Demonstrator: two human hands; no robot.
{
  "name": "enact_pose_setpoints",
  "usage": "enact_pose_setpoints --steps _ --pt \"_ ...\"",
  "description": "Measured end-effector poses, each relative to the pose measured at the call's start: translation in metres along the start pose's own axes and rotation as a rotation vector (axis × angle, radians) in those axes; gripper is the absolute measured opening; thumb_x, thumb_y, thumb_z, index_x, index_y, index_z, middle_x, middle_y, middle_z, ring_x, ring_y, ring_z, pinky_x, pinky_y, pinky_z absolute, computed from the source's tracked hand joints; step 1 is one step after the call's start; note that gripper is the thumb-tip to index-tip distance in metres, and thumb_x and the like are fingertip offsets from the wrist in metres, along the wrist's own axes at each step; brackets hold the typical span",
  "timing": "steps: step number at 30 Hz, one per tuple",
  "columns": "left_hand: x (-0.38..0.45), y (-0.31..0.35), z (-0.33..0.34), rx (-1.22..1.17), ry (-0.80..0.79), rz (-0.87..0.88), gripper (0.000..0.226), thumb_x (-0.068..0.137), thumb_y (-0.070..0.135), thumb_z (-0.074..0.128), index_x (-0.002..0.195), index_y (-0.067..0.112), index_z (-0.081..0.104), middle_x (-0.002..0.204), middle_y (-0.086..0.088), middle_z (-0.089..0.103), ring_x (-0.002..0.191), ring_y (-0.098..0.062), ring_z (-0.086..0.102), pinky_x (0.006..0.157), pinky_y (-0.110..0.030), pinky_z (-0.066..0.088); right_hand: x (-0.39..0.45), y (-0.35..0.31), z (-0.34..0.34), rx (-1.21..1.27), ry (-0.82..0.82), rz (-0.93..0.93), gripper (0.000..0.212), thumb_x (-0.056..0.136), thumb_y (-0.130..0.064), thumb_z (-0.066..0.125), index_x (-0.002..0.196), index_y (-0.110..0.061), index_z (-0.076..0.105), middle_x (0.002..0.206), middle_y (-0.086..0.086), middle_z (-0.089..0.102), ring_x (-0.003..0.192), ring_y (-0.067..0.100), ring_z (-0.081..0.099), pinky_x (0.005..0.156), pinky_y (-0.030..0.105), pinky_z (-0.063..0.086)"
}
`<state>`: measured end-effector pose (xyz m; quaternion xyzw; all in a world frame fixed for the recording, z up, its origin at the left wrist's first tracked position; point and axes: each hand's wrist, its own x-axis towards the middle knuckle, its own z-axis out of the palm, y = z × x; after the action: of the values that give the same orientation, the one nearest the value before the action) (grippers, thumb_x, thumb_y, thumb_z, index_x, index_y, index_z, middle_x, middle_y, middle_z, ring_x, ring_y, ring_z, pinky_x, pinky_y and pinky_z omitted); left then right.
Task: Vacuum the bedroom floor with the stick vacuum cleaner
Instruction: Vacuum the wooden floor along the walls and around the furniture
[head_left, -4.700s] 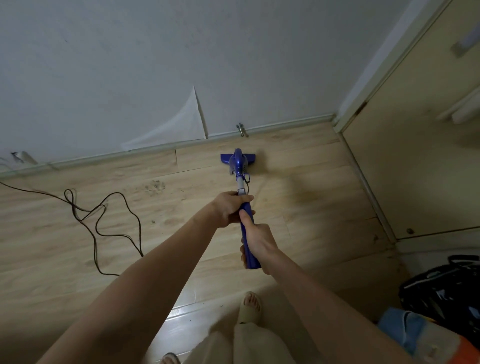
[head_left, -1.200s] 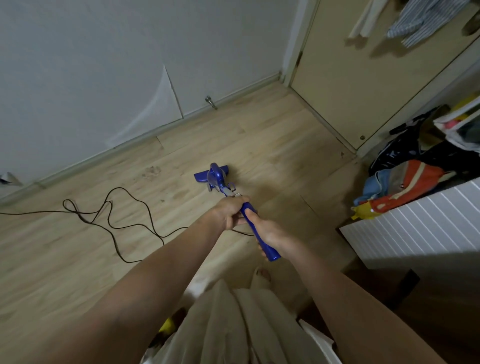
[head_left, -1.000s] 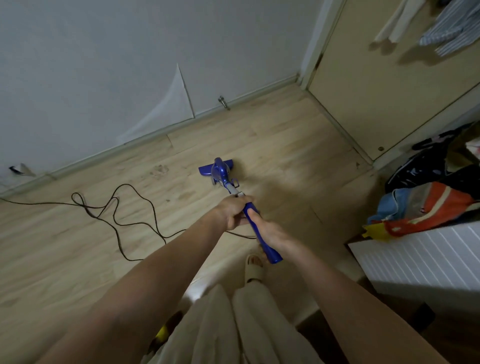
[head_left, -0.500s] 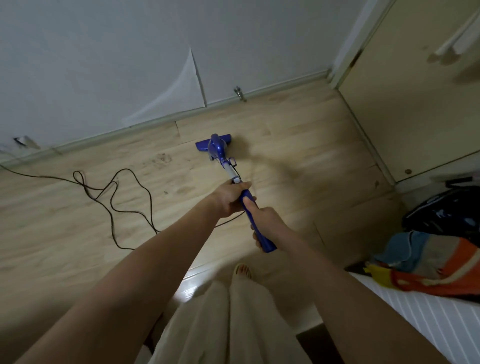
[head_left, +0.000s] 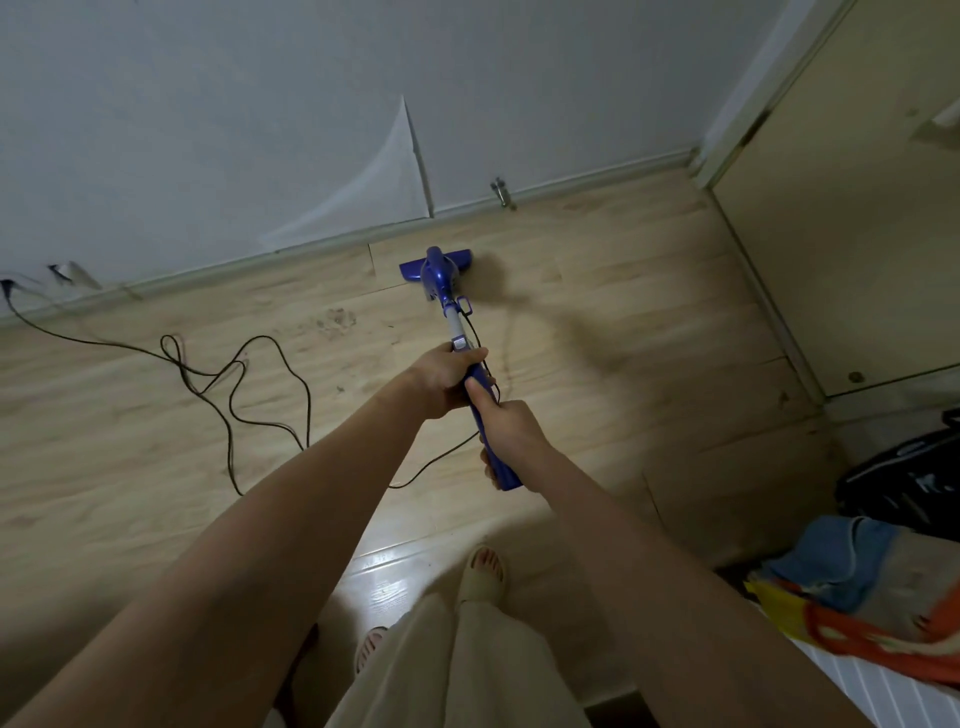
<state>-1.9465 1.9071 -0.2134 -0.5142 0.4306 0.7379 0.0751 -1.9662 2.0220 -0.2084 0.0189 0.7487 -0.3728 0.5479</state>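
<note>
both hands clamp the blue stick vacuum (head_left: 441, 283): left hand (head_left: 447, 376) farther along, right hand (head_left: 511, 434) nearer, its head on the wooden floor (head_left: 623, 364) near the far wall (head_left: 208, 130).

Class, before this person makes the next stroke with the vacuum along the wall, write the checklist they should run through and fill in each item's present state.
1. Both hands on the handle: left hand and right hand grip the stick vacuum: ok.
2. Floor head flat on the floor: ok.
3. Room to the baseboard: small gap left: ok.
4. Power cord clear of the head: loops lie to the left: ok.
5. Door stopper ahead to the right: not touched: ok.
6. Motor running: cannot tell.
</note>
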Motion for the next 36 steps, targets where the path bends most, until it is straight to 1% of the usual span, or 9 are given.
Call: enact_pose_setpoints --steps 2,6,10,14,19,24,29,34,36 --pt "-0.003 0.003 -0.003 -0.003 0.039 0.012 0.007 0.097 0.011 0.053 0.102 0.009 0.051 0.082 -0.010 0.053 0.071 -0.021 0.057 0.073 -0.038 0.052 -0.004 -0.007 0.004 -0.001 -0.011 0.003 0.056 0.092 -0.063 0.045 0.082 -0.008 0.046 0.065 0.009 0.049 0.046 0.020 0.046 0.041 0.022 0.040" --pt "-0.013 0.005 -0.010 -0.010 0.116 0.051 0.014 0.095 0.008 0.055 0.108 0.007 0.051 0.077 -0.010 0.054 0.065 -0.021 0.057 0.072 -0.038 0.053 -0.019 -0.016 0.015 -0.005 -0.014 -0.016 0.055 0.093 -0.062 0.043 0.086 -0.007 0.048 0.067 0.009 0.052 0.045 0.019 0.049 0.039 0.021 0.041" --pt "-0.038 -0.001 -0.023 0.001 0.121 0.041 0.007 0.093 0.006 0.057 0.099 0.008 0.052 0.078 -0.010 0.055 0.063 -0.019 0.057 0.069 -0.035 0.053 -0.044 -0.014 0.031 -0.010 0.009 0.029 0.063 0.091 -0.066 0.042 0.100 -0.004 0.053 0.069 0.010 0.055 0.047 0.020 0.052 0.039 0.023 0.044" --pt "-0.074 -0.025 -0.044 0.014 0.096 0.023 0.012 0.094 0.006 0.056 0.105 0.006 0.052 0.078 -0.011 0.056 0.064 -0.020 0.058 0.072 -0.038 0.054 -0.080 0.005 0.060 -0.002 0.019 0.083 0.063 0.092 -0.066 0.042 0.102 -0.005 0.054 0.066 0.009 0.055 0.046 0.019 0.052 0.040 0.022 0.044" --pt "-0.128 -0.064 -0.074 0.003 0.079 0.003 0.007 0.094 0.005 0.056 0.089 0.008 0.052 0.076 -0.012 0.055 0.063 -0.020 0.058 0.061 -0.033 0.052 -0.136 0.036 0.099 0.046 0.008 0.088 0.056 0.094 -0.061 0.043 0.097 -0.006 0.051 0.061 0.008 0.053 0.039 0.016 0.049 0.038 0.020 0.043" --pt "-0.176 -0.106 -0.100 -0.034 0.045 -0.007 0.005 0.094 0.006 0.054 0.094 0.008 0.050 0.073 -0.009 0.053 0.055 -0.017 0.059 0.046 -0.025 0.051 -0.185 0.072 0.131 0.077 -0.036 0.085 0.056 0.093 -0.063 0.044 0.092 -0.007 0.052 0.058 0.008 0.050 0.036 0.016 0.048 0.039 0.021 0.042" --pt "-0.212 -0.144 -0.112 -0.089 0.022 -0.034 0.018 0.095 0.005 0.052 0.080 0.011 0.045 0.070 -0.008 0.048 0.062 -0.019 0.050 0.057 -0.032 0.047 -0.231 0.100 0.140 -0.004 -0.078 0.068 0.057 0.093 -0.064 0.044 0.088 -0.007 0.051 0.053 0.007 0.050 0.036 0.017 0.048 0.039 0.022 0.041" --pt "-0.231 -0.163 -0.120 -0.096 -0.027 -0.077 0.017 0.097 0.008 0.051 0.081 0.009 0.046 0.072 -0.008 0.047 0.064 -0.018 0.050 0.048 -0.029 0.052 -0.259 0.113 0.141 -0.086 -0.092 0.057 0.059 0.093 -0.064 0.043 0.083 -0.006 0.053 0.054 0.005 0.051 0.039 0.015 0.049 0.040 0.024 0.042" --pt "-0.232 -0.167 -0.124 -0.130 -0.043 -0.074 0.019 0.096 0.006 0.052 0.079 0.011 0.045 0.071 -0.008 0.046 0.065 -0.019 0.049 0.054 -0.031 0.049 -0.260 0.118 0.149 -0.052 -0.081 0.058 0.059 0.093 -0.064 0.042 0.083 -0.006 0.053 0.053 0.005 0.050 0.038 0.016 0.048 0.040 0.024 0.041"
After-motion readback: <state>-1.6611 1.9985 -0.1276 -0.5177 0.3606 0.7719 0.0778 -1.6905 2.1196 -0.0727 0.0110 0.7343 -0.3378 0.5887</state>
